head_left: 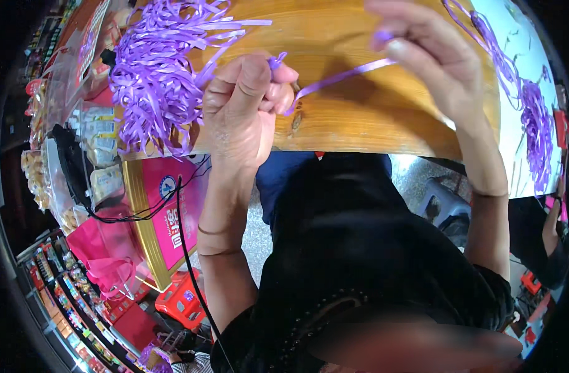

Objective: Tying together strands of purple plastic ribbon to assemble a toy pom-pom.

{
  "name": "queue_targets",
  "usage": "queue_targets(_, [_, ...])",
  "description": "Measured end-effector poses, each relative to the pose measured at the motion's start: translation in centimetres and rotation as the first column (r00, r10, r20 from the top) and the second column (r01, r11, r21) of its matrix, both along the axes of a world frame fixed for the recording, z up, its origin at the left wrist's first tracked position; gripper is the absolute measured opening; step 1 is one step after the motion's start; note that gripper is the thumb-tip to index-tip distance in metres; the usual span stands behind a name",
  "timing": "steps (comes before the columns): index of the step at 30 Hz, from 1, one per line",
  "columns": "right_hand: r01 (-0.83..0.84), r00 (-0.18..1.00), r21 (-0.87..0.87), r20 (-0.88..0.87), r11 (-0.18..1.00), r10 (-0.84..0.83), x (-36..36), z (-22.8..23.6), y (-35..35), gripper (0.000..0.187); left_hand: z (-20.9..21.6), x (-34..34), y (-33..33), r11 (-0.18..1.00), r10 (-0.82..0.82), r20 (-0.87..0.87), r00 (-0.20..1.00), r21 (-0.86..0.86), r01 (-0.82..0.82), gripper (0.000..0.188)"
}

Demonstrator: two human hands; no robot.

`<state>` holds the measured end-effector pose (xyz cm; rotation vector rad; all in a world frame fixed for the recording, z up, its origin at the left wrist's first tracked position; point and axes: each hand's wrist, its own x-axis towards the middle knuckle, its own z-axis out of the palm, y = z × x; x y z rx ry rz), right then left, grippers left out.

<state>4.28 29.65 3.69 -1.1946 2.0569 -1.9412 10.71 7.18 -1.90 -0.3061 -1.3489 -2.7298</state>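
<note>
My left hand (244, 105) is closed over the wooden table, with a small knotted or looped bit of purple ribbon poking out by its thumb and forefinger. From below those fingers a narrow, shiny purple ribbon (346, 73) stretches up to the right. It ends at my right hand (443, 65), raised and slightly blurred, with thumb and fingers pinched on it. A purple bit shows between those fingertips. A big tangled heap of purple ribbons (157, 81) lies just left of my left hand.
The wooden table (384, 124) has its near edge against my body. On a white surface at right lie more purple ribbon bundles (536, 124). Bagged goods (104, 146) and a pink gold-framed board (172, 214) stand at left, crossed by black cables. A grey stool (443, 205) is below right.
</note>
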Motion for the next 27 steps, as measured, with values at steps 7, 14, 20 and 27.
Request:
queue_targets(7, [0.022, 1.000, 0.165, -0.018, 0.986, -0.019, 0.3, 0.1, -0.3, 0.028, 0.0, -0.7, 2.4, 0.999, 0.022, 0.074, 0.997, -0.039, -0.019, 0.020])
queue_targets(14, [-0.227, 0.894, -0.045, -0.406, 0.973, 0.190, -1.0, -1.9, -1.9, 0.037, -0.3, -1.0, 4.0, 0.993, 0.105, 0.161, 0.981, -0.065, -0.095, 0.023])
queue_targets(20, [-0.236, 0.615, -0.134, -0.788, 0.963, 0.041, -4.4, -4.7, -2.3, 0.032, -0.2, -1.5, 5.2, 0.986, 0.067, 0.114, 0.991, -0.160, -0.048, 0.025])
queue_targets(27, [-0.169, 0.618, -0.263, -0.779, 0.950, -0.106, -3.5, -5.0, -2.8, 0.019, -0.6, -1.4, 5.5, 0.970, 0.113, 0.025, 0.993, -0.218, -0.105, 0.024])
